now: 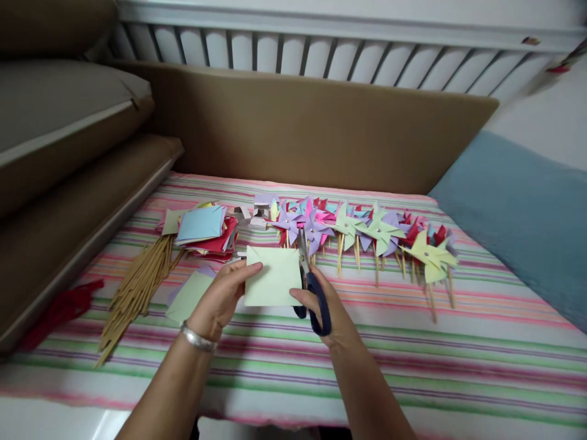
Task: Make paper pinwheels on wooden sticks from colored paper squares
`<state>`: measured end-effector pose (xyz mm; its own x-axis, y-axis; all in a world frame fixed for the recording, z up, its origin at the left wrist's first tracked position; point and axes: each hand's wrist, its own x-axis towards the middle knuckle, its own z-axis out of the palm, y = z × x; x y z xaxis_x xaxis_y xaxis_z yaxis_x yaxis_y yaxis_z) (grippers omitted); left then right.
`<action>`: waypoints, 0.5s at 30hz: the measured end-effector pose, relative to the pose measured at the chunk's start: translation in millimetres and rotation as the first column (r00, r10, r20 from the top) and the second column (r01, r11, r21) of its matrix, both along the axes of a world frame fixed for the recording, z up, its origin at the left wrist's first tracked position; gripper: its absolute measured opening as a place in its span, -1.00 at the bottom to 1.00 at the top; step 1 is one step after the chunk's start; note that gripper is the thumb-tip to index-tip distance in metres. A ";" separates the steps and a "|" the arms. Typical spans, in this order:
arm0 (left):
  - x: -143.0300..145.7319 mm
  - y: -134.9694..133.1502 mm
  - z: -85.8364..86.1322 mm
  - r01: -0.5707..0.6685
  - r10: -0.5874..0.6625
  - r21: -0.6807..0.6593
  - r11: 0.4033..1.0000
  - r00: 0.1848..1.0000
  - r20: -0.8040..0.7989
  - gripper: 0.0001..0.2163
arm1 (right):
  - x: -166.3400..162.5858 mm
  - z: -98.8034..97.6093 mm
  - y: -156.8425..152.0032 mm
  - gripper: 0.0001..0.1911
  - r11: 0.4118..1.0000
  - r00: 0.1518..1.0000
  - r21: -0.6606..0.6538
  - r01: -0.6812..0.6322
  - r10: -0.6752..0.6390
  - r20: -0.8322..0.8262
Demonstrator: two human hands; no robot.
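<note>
A square of pale green paper (274,281) is held up by its left side in my left hand (225,294), thumb on top. My right hand (324,299) grips a pair of scissors (318,300) with dark blue handles, blades pointing away from me. The right thumb also touches the right edge of the paper. Just beyond the hands lies a stack of coloured paper squares (202,225), light blue on top. Another pale green sheet (190,297) rests on the cloth beside my left wrist. Finished paper pinwheels (380,231) on sticks lie in a row to the right.
A bundle of thin wooden sticks (135,290) lies at the left, near something red (64,310). Brown cushions (73,183) are piled along the left side. A brown board (298,128) stands at the back, and the striped cloth (413,373) covers the surface.
</note>
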<state>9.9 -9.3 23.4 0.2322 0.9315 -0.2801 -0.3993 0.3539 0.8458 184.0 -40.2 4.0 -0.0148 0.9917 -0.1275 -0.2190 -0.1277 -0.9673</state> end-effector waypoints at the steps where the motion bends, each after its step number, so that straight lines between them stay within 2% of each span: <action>1: -5.6 1.9 0.1 0.042 -0.041 0.013 0.999 0.998 -0.053 -0.80 | 1.3 2.5 -0.4 -0.52 1.000 0.999 -0.010 -0.021 0.022 0.048; 4: -12.4 3.6 -2.9 0.113 -0.111 0.009 0.994 0.985 -0.136 -0.77 | -0.7 9.3 -1.4 -0.53 0.997 0.985 -0.041 -0.060 0.066 0.158; 7: -10.8 4.6 -8.0 0.052 -0.051 0.011 0.999 0.993 -0.102 -0.69 | -7.2 10.6 -1.1 -0.49 0.999 0.983 -0.035 -0.029 0.035 0.182; 9: -11.9 7.4 -10.4 -0.075 0.076 0.014 0.997 0.996 -0.054 -0.67 | -11.3 8.1 -0.9 -0.43 0.999 0.989 -0.001 0.042 -0.041 0.145; 11: -16.9 11.9 -11.7 -0.237 0.237 0.015 0.971 0.972 0.002 -0.66 | -15.7 4.6 -1.9 -0.40 0.996 0.993 0.039 0.086 -0.089 0.083; 13: -23.6 16.2 -11.9 -0.394 0.393 0.010 0.919 0.918 0.050 -0.68 | -21.9 1.8 -5.3 -0.42 0.997 0.998 0.066 0.048 -0.051 0.031; 15: -28.7 19.2 -11.3 -0.508 0.506 -0.004 0.862 0.859 0.083 -0.69 | -30.7 0.2 -11.8 -0.47 0.997 0.999 0.059 -0.048 0.047 0.012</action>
